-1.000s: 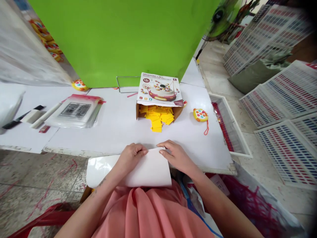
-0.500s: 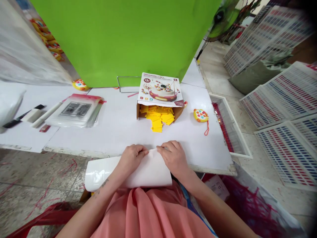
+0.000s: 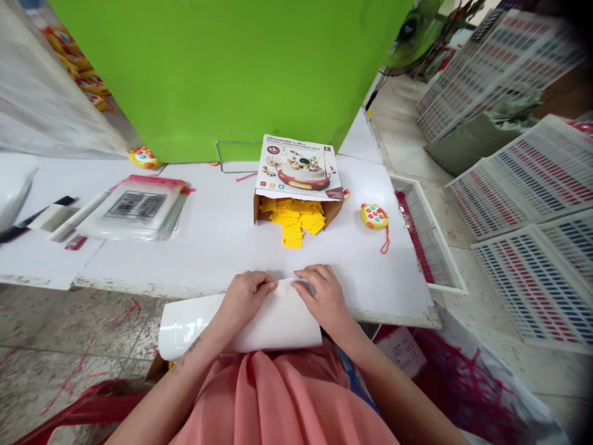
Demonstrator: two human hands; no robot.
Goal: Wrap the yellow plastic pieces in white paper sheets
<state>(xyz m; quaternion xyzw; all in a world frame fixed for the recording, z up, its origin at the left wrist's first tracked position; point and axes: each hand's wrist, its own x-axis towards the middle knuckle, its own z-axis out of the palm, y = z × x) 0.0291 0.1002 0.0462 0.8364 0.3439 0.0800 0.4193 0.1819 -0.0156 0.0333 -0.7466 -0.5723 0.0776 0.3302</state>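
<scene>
Left hand: you pinch the far edge of the white sheet.
White sheet: it overlaps the tabletop's near edge; uneven pulling could crease it.
Right hand: your thumb and forefinger stand parted, so that side might slip.

I count my two hands and one glossy white flexible sheet; at twelve o'clock, one printed cardboard box, its flat yellow pieces overlapping beyond counting; two rounded yellow button-covered toys lying singly, at two and between ten and eleven.
</scene>
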